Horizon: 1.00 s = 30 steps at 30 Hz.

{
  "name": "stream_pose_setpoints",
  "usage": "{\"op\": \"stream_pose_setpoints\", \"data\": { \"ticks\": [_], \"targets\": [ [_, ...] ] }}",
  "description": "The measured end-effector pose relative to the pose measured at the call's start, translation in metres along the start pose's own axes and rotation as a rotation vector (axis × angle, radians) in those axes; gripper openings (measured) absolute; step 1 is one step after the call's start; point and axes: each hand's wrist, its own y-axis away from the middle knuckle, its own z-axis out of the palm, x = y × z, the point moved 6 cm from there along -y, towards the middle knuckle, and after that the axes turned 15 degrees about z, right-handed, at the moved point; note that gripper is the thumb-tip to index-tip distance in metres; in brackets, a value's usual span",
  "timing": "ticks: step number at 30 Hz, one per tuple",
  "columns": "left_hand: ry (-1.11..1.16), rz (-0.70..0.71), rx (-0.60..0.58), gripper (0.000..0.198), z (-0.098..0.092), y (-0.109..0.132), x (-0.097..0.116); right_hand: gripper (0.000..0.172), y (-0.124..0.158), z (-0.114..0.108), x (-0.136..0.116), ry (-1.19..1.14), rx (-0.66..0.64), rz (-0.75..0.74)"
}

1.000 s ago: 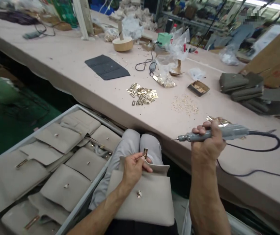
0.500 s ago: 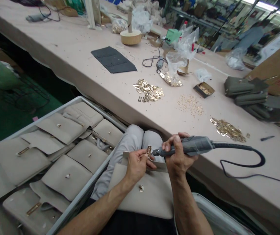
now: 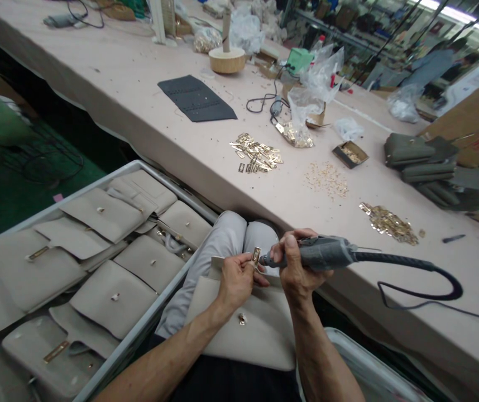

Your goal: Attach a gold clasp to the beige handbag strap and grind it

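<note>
On my lap lies a beige handbag (image 3: 260, 335) with a small gold turn lock (image 3: 242, 319) on its front. My left hand (image 3: 237, 279) pinches the bag's flap end, where a gold metal plate (image 3: 257, 255) stands up at the fingertips. Wrapped round a grey electric screwdriver (image 3: 325, 253), my right hand (image 3: 298, 262) holds it nearly level, its tip pointing left at the plate. Whether the bit touches a screw is too small to tell. The screwdriver's black cable (image 3: 411, 259) runs off to the right.
Left of my legs, a grey crate (image 3: 134, 324) holds several beige bags. The table (image 3: 172, 156) carries piles of gold plates (image 3: 256, 152) and gold fittings (image 3: 390, 222), scattered tiny screws (image 3: 327, 180), a small box (image 3: 349, 153), a dark sheet (image 3: 196, 97) and dark green bags (image 3: 409, 149).
The screwdriver and my right hand have shifted slightly left, with the tip closer to the gold plate. My left hand keeps its pinch. The camera view has moved a little.
</note>
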Motion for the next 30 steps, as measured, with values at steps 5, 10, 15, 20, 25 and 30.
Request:
{"op": "stream_pose_setpoints", "data": {
  "ticks": [5, 10, 15, 20, 25, 30],
  "targets": [
    [-0.028, 0.07, -0.026, 0.022, 0.002, 0.003, 0.009, 0.02, 0.003, 0.008, -0.001, 0.073, -0.145, 0.058],
    [-0.05, 0.151, -0.009, 0.024, 0.0, 0.004, 0.015, 0.023, -0.001, 0.009, 0.013, 0.135, -0.292, 0.135],
    [-0.067, 0.163, -0.007, 0.027, 0.0, 0.008, 0.007, 0.023, -0.006, 0.007, 0.02, 0.131, -0.355, 0.209],
    [-0.097, 0.124, 0.015, 0.034, 0.0, 0.011, -0.002, 0.027, -0.008, 0.001, 0.022, 0.086, -0.355, 0.246],
    [-0.069, 0.116, 0.025, 0.033, 0.001, 0.008, -0.006, 0.025, -0.012, 0.001, 0.021, 0.022, -0.437, 0.278],
    [-0.029, 0.136, 0.009, 0.033, -0.002, 0.007, -0.009, 0.02, -0.035, -0.01, -0.011, -0.201, -0.475, 0.225]
  ]
}}
